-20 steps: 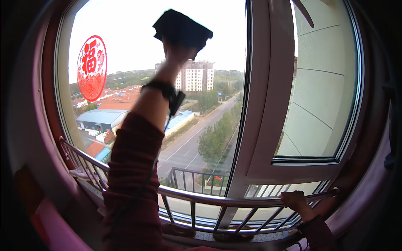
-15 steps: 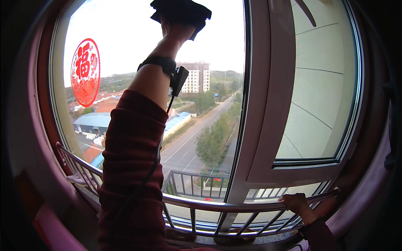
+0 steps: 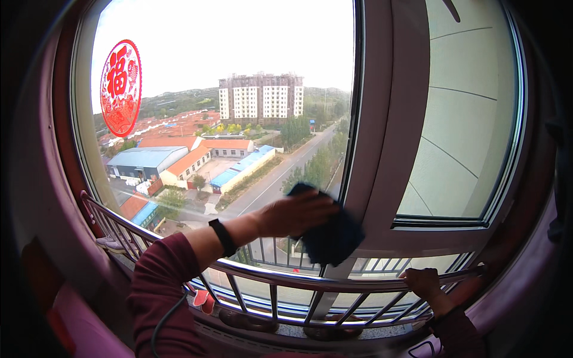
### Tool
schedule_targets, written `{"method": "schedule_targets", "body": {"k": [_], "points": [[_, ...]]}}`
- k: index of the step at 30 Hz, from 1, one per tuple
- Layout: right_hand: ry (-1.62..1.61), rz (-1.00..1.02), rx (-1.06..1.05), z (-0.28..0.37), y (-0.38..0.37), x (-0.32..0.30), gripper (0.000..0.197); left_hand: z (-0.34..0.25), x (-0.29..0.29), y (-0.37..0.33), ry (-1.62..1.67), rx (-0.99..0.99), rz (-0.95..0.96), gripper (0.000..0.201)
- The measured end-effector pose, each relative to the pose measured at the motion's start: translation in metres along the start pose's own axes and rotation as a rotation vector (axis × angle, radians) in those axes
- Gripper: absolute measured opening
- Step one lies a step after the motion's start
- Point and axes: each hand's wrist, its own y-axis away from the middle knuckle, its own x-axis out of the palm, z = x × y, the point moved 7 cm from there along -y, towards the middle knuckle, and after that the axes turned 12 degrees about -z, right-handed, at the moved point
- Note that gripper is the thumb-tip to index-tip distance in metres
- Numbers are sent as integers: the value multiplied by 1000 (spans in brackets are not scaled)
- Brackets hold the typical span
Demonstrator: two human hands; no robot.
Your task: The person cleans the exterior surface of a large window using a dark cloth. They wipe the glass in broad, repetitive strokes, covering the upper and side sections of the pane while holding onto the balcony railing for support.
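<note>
A dark blue cloth (image 3: 334, 235) is under my left hand (image 3: 295, 213), in front of the lower right part of the large window pane (image 3: 179, 53). My fingers lie over its upper left part, and motion blurs both. Part of the cloth overlaps the window frame (image 3: 382, 161). Lower right, my right hand (image 3: 424, 282) is closed around the top bar of the metal railing (image 3: 358, 287). A black band (image 3: 222, 238) circles my left wrist.
The railing curves across in front of the window. A round red sticker (image 3: 121, 88) is on the left of the glass. A narrower framed pane (image 3: 456, 137) stands at the right, with a curved handle (image 3: 452, 10) above. A red and white object (image 3: 204, 301) sits low behind the railing bars.
My left hand has come down from the top of the pane to its lower right, bringing the cloth along. My right hand stays on the railing.
</note>
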Motion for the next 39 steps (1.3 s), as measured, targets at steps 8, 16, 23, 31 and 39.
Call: {"method": "schedule_targets", "body": {"k": [8,16,23,31,39], "points": [[29,11,25,-1,3,5,17,176,-20,-19,238,-260,-393,44],[-24,-116,56,-6,7,4,21,410,-113,-107,58,-851,-562,45],[0,-171,20,-4,7,5,8,395,-146,-125,-27,-1201,-593,40],[-5,-171,34,-1,5,-1,12,265,-45,-88,-230,-677,-608,51],[-6,-165,37,-2,6,3,21,17,-11,12,84,-64,-127,46]]}}
